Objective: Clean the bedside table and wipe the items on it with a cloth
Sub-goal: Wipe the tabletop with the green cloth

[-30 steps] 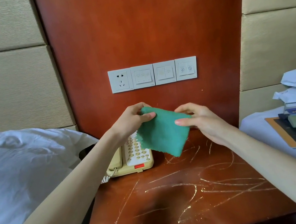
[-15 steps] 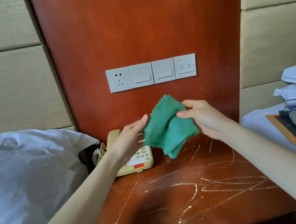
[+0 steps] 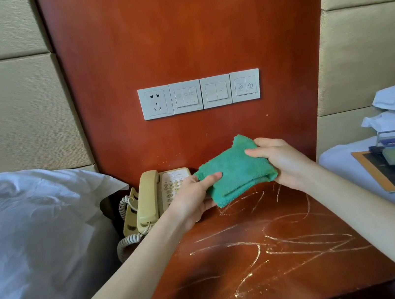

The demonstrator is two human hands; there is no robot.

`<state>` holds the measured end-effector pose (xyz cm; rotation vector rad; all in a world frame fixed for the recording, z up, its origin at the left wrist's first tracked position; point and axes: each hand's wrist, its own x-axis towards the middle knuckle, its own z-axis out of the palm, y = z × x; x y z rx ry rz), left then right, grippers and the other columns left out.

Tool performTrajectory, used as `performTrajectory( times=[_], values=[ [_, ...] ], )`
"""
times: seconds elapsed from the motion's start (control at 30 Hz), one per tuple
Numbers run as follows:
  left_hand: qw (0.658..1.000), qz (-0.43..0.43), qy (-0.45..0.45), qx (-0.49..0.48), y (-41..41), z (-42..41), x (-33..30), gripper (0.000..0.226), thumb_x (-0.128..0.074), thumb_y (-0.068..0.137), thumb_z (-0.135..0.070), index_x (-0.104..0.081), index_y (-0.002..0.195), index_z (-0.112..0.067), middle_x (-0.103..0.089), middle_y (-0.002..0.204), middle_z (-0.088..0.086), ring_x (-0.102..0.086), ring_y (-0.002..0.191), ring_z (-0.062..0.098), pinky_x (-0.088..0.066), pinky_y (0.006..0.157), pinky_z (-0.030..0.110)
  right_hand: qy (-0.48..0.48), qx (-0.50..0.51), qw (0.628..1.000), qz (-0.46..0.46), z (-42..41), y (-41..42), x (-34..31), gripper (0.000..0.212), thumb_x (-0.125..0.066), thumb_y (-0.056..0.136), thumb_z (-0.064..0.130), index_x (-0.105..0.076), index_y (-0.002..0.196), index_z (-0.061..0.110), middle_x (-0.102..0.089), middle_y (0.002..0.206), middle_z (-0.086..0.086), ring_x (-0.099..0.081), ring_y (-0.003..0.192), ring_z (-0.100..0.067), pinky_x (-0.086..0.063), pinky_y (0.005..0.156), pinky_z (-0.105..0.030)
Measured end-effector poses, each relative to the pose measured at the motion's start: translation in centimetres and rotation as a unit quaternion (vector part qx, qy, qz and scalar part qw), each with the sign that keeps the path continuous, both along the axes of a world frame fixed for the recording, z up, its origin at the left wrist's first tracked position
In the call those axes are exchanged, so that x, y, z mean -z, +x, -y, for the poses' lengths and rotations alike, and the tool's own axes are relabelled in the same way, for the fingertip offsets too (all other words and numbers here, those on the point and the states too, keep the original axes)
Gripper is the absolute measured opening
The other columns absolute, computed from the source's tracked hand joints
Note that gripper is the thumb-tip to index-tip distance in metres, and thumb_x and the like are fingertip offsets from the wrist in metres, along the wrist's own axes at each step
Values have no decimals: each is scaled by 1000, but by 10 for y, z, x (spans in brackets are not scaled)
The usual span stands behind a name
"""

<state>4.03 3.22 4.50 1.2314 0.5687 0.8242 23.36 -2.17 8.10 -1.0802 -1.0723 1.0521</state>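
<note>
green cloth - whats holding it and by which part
Both hands hold the folded green cloth above the bedside table: the left hand pinches its lower left edge, and the right hand grips its right end.

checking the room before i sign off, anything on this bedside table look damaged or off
Yes: the bedside table top is covered in long pale looping scratches or streaks across the wood. The phone sits at its back left edge, its cord hanging off the side.

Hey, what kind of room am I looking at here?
Most likely a hotel bedroom: a corded phone sits on a scratched bedside table between two white beds, below a row of wall switches on padded walls.
</note>
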Motion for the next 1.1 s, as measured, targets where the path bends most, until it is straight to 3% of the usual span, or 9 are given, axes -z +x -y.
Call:
performTrajectory(
  times=[0.1,0.23,0.37,0.5,0.67,0.77,0.87,1.0,1.1],
  values=[
    [999,5,24,-27,-2,0,1,16,-59,93,-8,-60,109,-7,-76,95,6,-74,80,17,-57,58,25,-6,-40,998,51,4,6,4,19,-55,94,10,-64,111,14,-73,102,-9,-71,92,-26,-55,56,-30],
    [994,80,78,-16,-7,-6,-3,25,-47,98,-4,-61,117,-11,-72,113,6,-69,101,19,-57,73,25,6,-93,995,-20,5,14,7,31,-48,94,-1,-62,117,15,-71,110,-11,-68,99,-29,-57,61,-33],
    [988,74,131,19,-12,-7,-4,33,-42,98,-1,-72,107,-12,-71,112,7,-67,105,22,-55,80,27,-20,-83,993,-86,7,16,12,34,-40,92,-7,-72,86,4,-70,101,-19,-70,91,-30,-57,61,-32],
    [989,56,131,49,-16,-4,-3,38,-39,85,-11,-76,86,-11,-73,100,1,-68,87,9,-52,70,20,-38,-97,993,-53,13,19,17,27,-43,84,12,-62,66,7,-67,88,-12,-66,83,-25,-53,56,-30],
    [992,-4,121,25,-12,1,2,43,-44,98,-40,-63,71,-12,-67,82,-3,-65,76,10,-51,62,20,-29,-108,994,13,19,22,23,15,-65,83,16,-51,81,12,-64,82,-6,-67,77,-17,-52,57,-28],
    [990,8,137,24,-4,7,9,19,-70,82,-22,-56,70,-19,-66,81,3,-67,72,17,-49,49,17,-77,-143,982,97,27,22,24,42,-75,74,19,-59,112,10,-70,107,-10,-67,101,-23,-55,74,-33],
    [991,43,122,42,3,8,15,13,-71,76,-12,-60,80,-17,-68,89,6,-69,80,20,-57,61,25,-85,-174,965,175,37,18,27,46,-74,75,23,-62,118,10,-69,113,-7,-65,108,-21,-54,80,-29],
    [993,102,50,40,16,13,18,12,-66,78,-8,-60,87,-13,-67,96,8,-68,82,20,-58,66,29,26,-85,981,173,45,15,36,43,-77,75,26,-65,116,18,-65,119,-1,-60,114,-17,-49,93,-31],
    [996,45,68,38,29,25,21,10,-65,83,-14,-60,91,-13,-69,90,3,-68,77,16,-56,62,26,67,-78,986,132,49,17,42,47,-72,77,23,-62,123,25,-60,128,2,-54,121,-16,-44,102,-33]
  ],
)
